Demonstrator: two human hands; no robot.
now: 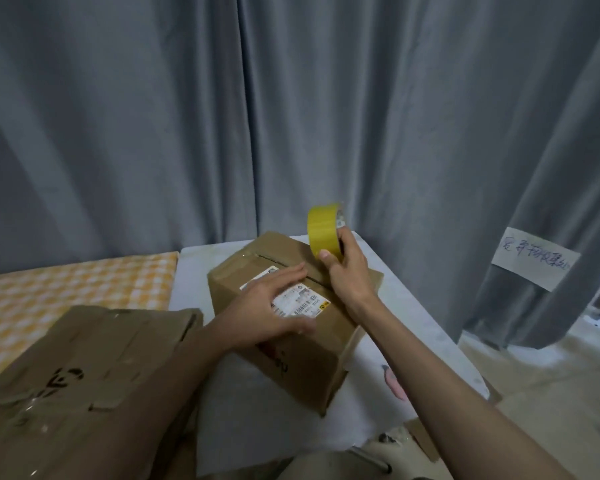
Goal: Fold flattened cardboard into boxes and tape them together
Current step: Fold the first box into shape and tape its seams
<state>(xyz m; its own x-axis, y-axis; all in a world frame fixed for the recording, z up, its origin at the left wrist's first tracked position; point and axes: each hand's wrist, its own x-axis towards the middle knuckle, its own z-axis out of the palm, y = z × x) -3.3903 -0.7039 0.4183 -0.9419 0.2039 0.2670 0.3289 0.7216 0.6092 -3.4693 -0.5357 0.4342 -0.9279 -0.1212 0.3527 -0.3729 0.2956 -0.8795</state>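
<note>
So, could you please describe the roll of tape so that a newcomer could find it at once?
Start at the grey curtain, then drop to the white table before it. A folded cardboard box sits there, and above its far edge the right hand grips the tape roll. It is the only bright yellow ring here.

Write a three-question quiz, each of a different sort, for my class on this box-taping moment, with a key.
1. True or false: the right hand grips the yellow tape roll.
2. The left hand rests on: A) the folded box B) the flattened cardboard C) the curtain.
3. Fill in: the box sits on a ___ surface.

Key: 1 true; 2 A; 3 white.
</note>
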